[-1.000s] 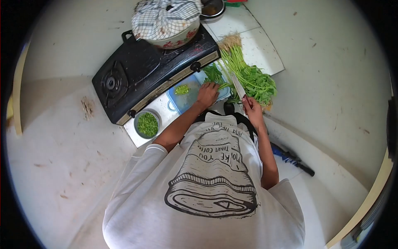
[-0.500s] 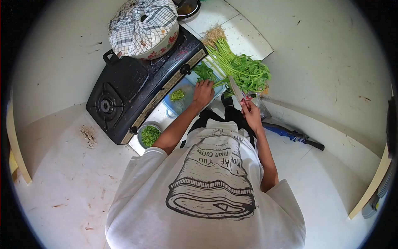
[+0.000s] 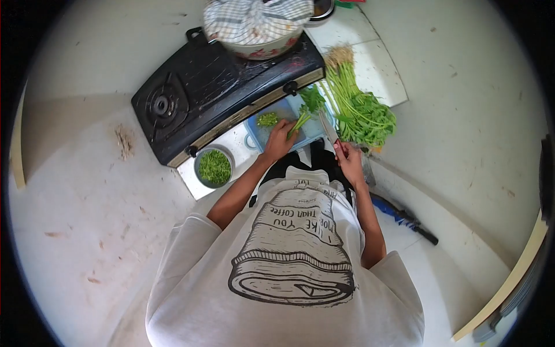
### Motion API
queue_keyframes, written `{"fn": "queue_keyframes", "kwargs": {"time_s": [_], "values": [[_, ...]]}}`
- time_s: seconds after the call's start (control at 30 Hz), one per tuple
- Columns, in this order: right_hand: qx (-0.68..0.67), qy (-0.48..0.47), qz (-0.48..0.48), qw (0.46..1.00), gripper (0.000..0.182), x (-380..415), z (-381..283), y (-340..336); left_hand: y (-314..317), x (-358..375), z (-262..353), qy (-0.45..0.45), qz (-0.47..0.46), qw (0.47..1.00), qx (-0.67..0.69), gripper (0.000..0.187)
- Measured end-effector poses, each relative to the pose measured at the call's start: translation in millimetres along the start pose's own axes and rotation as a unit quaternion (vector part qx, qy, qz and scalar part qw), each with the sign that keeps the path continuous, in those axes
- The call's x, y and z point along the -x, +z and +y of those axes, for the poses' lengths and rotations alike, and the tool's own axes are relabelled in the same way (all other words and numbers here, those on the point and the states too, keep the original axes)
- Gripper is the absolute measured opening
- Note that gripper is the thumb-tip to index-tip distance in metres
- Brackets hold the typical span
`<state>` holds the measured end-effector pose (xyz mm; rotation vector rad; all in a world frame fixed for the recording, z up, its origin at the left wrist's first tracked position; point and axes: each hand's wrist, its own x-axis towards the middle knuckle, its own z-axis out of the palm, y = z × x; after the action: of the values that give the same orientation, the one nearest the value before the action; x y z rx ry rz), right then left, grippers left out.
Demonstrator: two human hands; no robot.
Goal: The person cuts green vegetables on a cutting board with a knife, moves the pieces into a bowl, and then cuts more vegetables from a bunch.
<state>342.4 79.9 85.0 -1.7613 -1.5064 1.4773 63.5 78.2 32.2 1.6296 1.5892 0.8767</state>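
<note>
My left hand (image 3: 280,140) is closed around the stems of a small bunch of greens (image 3: 302,120), over a blue cutting board (image 3: 280,108). The leafy end of that bunch points toward the stove. My right hand (image 3: 348,162) grips a knife (image 3: 329,126), its blade slanting up and left beside the bunch. Chopped green pieces (image 3: 267,120) lie in a small heap on the board, left of my left hand. A large bunch of leafy greens (image 3: 367,117) with roots rests to the right of the board.
A black two-burner stove (image 3: 231,87) stands behind the board, carrying a cloth-covered pot (image 3: 260,49). A round bowl of chopped greens (image 3: 214,168) sits at the counter's left end. A dark pan (image 3: 324,11) is at the back. A blue and black object (image 3: 399,214) lies at right.
The head view has shifted, so the stove and counter appear further right. My left hand has drawn the small bunch nearer to me, and its stems now show over the board.
</note>
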Motion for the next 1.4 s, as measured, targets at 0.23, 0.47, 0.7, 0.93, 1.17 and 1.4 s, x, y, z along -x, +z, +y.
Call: {"fn": "queue_keyframes", "kwargs": {"time_s": [0.23,0.47,0.7,0.93,1.17,1.4], "values": [[0.151,-0.086,-0.138,0.975,0.033,-40.8,-35.0,5.2,-20.8,50.7,-4.0,-0.132,0.097,0.986,0.032,0.034],[0.198,-0.198,-0.251,0.927,0.029,-75.7,-54.2,3.5,-11.0,80.3,-11.4,-0.140,0.178,0.972,-0.065,0.033],[0.224,-0.248,-0.288,0.897,0.031,-96.3,-31.4,7.2,-4.1,93.2,4.6,-0.220,0.141,0.949,-0.179,0.039],[0.249,-0.282,-0.280,0.883,0.031,-91.2,-16.3,19.8,8.8,86.8,9.0,-0.215,0.174,0.931,-0.239,0.037],[0.269,-0.290,-0.292,0.871,0.030,-91.1,-7.8,25.4,19.8,74.5,4.2,-0.198,0.211,0.930,-0.229,0.031],[0.259,-0.321,-0.273,0.869,0.029,-94.7,-13.6,40.1,15.2,76.7,-2.0,-0.196,0.221,0.930,-0.218,0.033]]}}
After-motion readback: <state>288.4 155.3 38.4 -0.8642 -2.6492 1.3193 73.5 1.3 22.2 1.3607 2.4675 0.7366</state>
